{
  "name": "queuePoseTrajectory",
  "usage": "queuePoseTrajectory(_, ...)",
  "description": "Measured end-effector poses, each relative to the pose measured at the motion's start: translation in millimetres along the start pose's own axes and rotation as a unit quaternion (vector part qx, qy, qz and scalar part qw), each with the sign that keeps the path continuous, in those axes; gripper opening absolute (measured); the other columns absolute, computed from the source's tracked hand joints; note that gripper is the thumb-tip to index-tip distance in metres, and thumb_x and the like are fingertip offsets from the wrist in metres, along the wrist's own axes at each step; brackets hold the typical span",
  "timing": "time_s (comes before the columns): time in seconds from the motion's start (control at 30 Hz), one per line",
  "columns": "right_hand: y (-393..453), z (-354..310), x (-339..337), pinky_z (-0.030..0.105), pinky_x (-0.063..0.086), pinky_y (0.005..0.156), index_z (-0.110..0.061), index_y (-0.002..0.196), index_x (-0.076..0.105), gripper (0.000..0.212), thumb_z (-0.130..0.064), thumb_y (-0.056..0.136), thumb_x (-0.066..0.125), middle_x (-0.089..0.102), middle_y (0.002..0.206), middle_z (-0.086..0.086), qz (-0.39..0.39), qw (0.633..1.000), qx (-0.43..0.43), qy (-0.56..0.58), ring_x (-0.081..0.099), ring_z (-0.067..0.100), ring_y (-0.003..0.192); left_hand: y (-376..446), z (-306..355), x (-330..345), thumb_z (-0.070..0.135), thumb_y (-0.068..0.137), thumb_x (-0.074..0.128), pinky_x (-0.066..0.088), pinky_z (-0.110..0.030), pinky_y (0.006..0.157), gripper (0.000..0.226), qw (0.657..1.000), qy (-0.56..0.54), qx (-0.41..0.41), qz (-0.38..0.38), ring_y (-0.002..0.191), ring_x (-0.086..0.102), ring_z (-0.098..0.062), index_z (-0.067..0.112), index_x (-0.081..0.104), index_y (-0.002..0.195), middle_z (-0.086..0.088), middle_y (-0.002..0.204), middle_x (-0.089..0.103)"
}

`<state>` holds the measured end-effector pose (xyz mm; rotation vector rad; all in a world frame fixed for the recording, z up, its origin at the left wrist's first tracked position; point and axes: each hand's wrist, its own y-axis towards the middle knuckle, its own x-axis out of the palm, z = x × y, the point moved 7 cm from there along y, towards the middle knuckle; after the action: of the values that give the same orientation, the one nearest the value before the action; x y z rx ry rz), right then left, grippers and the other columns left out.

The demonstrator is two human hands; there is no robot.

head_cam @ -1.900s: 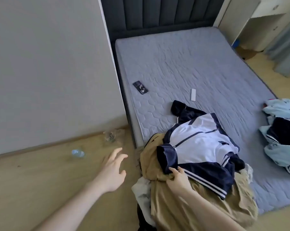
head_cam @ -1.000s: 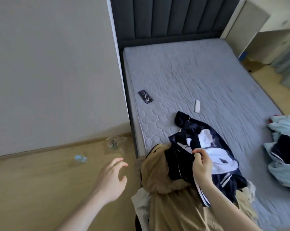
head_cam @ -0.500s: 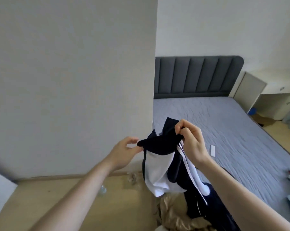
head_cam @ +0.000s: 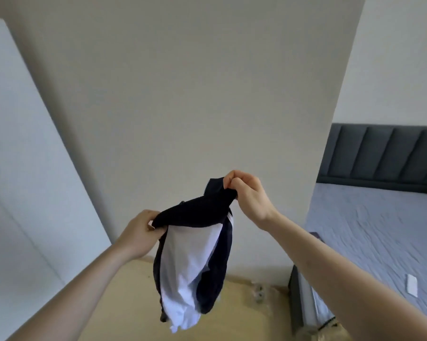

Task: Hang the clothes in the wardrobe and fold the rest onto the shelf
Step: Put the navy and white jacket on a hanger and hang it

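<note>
Holding the navy-and-white jacket [head_cam: 195, 262] in the air before the wall [head_cam: 183, 94], I read both hands as pinching its dark collar edge. Left hand [head_cam: 141, 233] grips the fabric at 9 o'clock; right hand [head_cam: 246, 195] grips it higher, at 1 o'clock. Jacket body hangs free above the floor [head_cam: 133, 303]. Bed [head_cam: 379, 230] lies at 3 o'clock, a small white object [head_cam: 412, 288] resting on it.

1. A plain pale wall [head_cam: 183, 94] fills the middle.
2. A white door panel [head_cam: 18, 193] stands at left.
3. A wooden floor [head_cam: 133, 303] lies near.
4. A bed [head_cam: 379, 242] with a dark padded headboard [head_cam: 384, 156] sits at right.
</note>
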<state>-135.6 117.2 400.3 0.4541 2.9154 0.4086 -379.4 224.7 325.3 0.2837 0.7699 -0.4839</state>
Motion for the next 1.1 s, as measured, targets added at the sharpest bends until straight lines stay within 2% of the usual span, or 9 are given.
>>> queuePoseTrajectory(0.07, 13, 3, 35, 0.029, 0.042, 0.071, -0.016, 0.072, 0.06, 0.032, -0.001, 0.089, 0.038, 0.057, 0.07, -0.006, -0.006, 1.0, 0.006, -0.006, 0.05, 0.014, 0.07, -18, -26, -44, 0.022, 0.099, 0.064, 0.047, -0.025, 0.064, 0.01, 0.999, -0.001, -0.022, 0.027, 0.081, 0.069, -0.015, 0.029, 0.071, 0.098, 0.01, 0.097, 0.069)
queuePoseTrajectory(0.2, 36, 7, 105, 0.039, 0.048, 0.075, -0.019, 0.071, 0.066, 0.036, -0.003, 0.09, 0.04, 0.062, 0.075, -0.002, -0.034, 0.999, 0.029, -0.01, 0.056, 0.02, 0.073, -47, -68, -123, 0.027, 0.101, 0.061, 0.049, -0.023, 0.069, 0.014, 0.997, 0.03, -0.04, 0.057, 0.087, 0.064, -0.015, 0.03, 0.074, 0.1, 0.015, 0.105, 0.066)
queuePoseTrajectory(0.37, 70, 10, 195, 0.042, 0.055, 0.083, -0.015, 0.081, 0.073, 0.039, 0.0, 0.094, 0.039, 0.07, 0.083, 0.004, -0.109, 0.992, 0.037, -0.056, 0.061, 0.022, 0.08, -69, -113, -199, 0.037, 0.102, 0.054, 0.059, -0.048, 0.084, 0.026, 0.992, 0.038, -0.09, 0.082, 0.081, 0.064, -0.025, 0.024, 0.071, 0.088, -0.004, 0.088, 0.067)
queuePoseTrajectory(0.5, 103, 16, 269, 0.035, 0.057, 0.081, -0.025, 0.086, 0.078, 0.044, -0.004, 0.096, 0.041, 0.071, 0.098, 0.018, -0.203, 0.973, 0.019, -0.105, 0.064, 0.02, 0.085, -72, -133, -241, 0.028, 0.105, 0.05, 0.064, -0.041, 0.077, 0.03, 0.987, -0.016, -0.1, 0.121, 0.076, 0.063, -0.016, 0.018, 0.067, 0.082, 0.007, 0.074, 0.063)
queuePoseTrajectory(0.63, 122, 11, 343, 0.026, 0.046, 0.095, -0.037, 0.102, 0.077, 0.034, -0.021, 0.093, 0.048, 0.06, 0.115, -0.01, -0.329, 0.922, -0.044, -0.2, 0.059, 0.007, 0.108, -64, -149, -278, 0.027, 0.105, 0.049, 0.064, -0.041, 0.077, 0.032, 0.982, -0.012, -0.099, 0.161, 0.077, 0.06, -0.019, 0.006, 0.062, 0.084, -0.017, 0.085, 0.062)
queuePoseTrajectory(0.8, 134, -3, 435, 0.021, 0.046, 0.102, -0.039, 0.134, 0.057, 0.045, -0.026, 0.091, 0.062, 0.055, 0.132, -0.024, -0.483, 0.857, -0.052, -0.174, 0.055, -0.004, 0.122, -47, -173, -330, 0.033, 0.101, 0.047, 0.062, -0.05, 0.077, 0.031, 0.974, 0.039, -0.115, 0.189, 0.075, 0.066, -0.027, 0.013, 0.062, 0.083, -0.005, 0.08, 0.066)
queuePoseTrajectory(0.87, 149, -7, 480, 0.021, 0.052, 0.093, -0.039, 0.127, 0.061, 0.039, -0.033, 0.09, 0.07, 0.067, 0.117, -0.021, -0.493, 0.848, -0.089, -0.171, 0.065, -0.002, 0.108, -40, -186, -358, 0.036, 0.099, 0.046, 0.06, -0.053, 0.077, 0.03, 0.969, 0.051, -0.129, 0.206, 0.08, 0.068, -0.033, 0.017, 0.064, 0.084, -0.008, 0.085, 0.069)
queuePoseTrajectory(0.93, 165, -14, 512, 0.023, 0.054, 0.089, -0.033, 0.106, 0.072, 0.011, -0.03, 0.095, 0.069, 0.073, 0.1, -0.02, -0.461, 0.855, -0.154, -0.179, 0.068, -0.001, 0.095, -40, -194, -379, 0.04, 0.098, 0.044, 0.059, -0.055, 0.077, 0.033, 0.965, 0.06, -0.138, 0.216, 0.082, 0.065, -0.036, 0.016, 0.064, 0.086, -0.01, 0.085, 0.068)
queuePoseTrajectory(1.1, 196, -26, 594, 0.028, 0.055, 0.086, -0.024, 0.085, 0.075, 0.024, -0.026, 0.1, 0.057, 0.075, 0.089, -0.013, -0.484, 0.851, -0.136, -0.152, 0.069, 0.003, 0.087, -58, -248, -433, 0.046, 0.098, 0.045, 0.058, -0.057, 0.075, 0.04, 0.941, 0.049, -0.184, 0.279, 0.076, 0.064, -0.035, 0.013, 0.064, 0.086, -0.014, 0.086, 0.067)
